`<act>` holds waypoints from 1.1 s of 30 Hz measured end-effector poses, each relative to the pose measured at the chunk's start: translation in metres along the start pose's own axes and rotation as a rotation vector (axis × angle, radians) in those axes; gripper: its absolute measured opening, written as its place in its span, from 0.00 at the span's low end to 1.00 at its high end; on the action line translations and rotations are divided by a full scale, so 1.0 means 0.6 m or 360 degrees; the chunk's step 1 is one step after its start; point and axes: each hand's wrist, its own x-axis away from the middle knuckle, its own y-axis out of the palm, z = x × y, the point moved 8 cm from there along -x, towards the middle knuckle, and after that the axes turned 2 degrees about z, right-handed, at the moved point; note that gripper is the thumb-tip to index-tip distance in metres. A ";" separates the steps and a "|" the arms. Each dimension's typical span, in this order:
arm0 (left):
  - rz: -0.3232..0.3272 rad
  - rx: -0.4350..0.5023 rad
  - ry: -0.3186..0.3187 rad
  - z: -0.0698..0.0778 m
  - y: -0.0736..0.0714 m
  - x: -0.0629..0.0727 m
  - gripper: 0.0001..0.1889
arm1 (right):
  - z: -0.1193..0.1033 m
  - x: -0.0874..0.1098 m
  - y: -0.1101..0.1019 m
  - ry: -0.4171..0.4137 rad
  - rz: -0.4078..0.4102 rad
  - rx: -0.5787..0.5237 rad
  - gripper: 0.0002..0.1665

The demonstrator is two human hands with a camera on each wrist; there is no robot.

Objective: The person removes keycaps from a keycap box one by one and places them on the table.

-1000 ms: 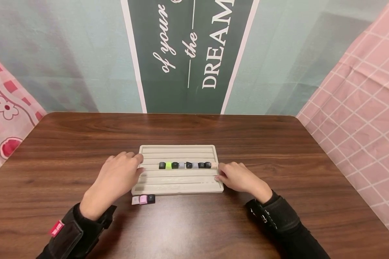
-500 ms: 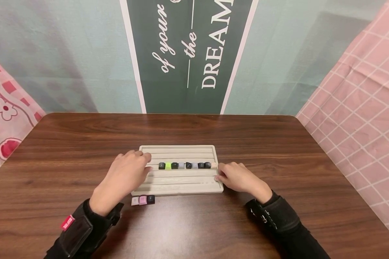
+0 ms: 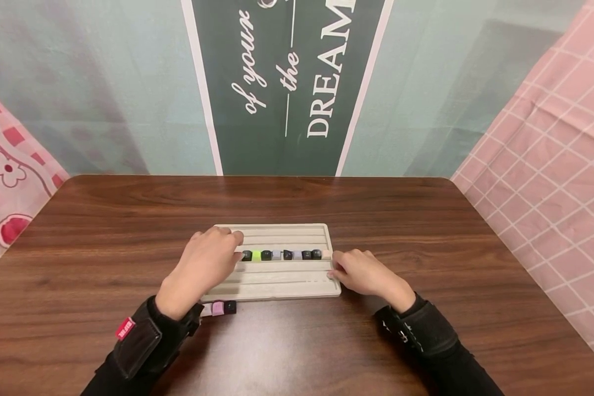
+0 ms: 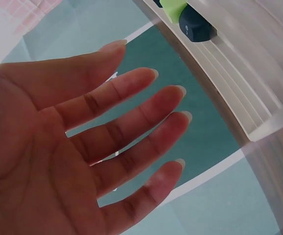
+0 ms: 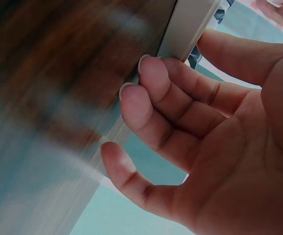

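Note:
A cream ridged tray (image 3: 277, 290) lies on the table, with a row of keycaps along one of its middle grooves. The row shows black, grey-white and lime green (image 3: 256, 256) caps, with a pale peach cap (image 3: 326, 254) at its right end. My left hand (image 3: 208, 258) hovers over the tray's left part, fingertips close to the leftmost black keycap (image 4: 194, 24). Nothing is between its fingers, which are loosely bent in the left wrist view. My right hand (image 3: 363, 271) grips the tray's right edge, thumb on the rim (image 5: 193, 27) and forefinger against its side.
In front of the tray's near left corner lie a whitish keycap (image 3: 205, 309), a pink keycap (image 3: 218, 308) and a black keycap (image 3: 230, 307) in a line, partly beside my left wrist. The brown wooden table (image 3: 297, 352) ends at a hanging cloth backdrop (image 3: 158, 110).
My left hand has moved right across the tray, from its left edge to the left end of the keycap row. My right hand keeps its grip on the tray's edge.

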 end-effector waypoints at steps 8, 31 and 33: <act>-0.0048 0.0017 -0.0011 -0.002 0.016 -0.007 0.09 | -0.001 0.000 0.002 0.0001 -0.0001 0.0004 0.14; -0.0173 0.0023 -0.0061 -0.006 0.052 -0.022 0.05 | 0.000 0.001 0.002 0.0015 -0.0010 0.0000 0.14; -0.0166 0.0028 -0.0057 -0.006 0.053 -0.023 0.05 | -0.001 0.001 0.001 0.0012 -0.0006 0.0001 0.14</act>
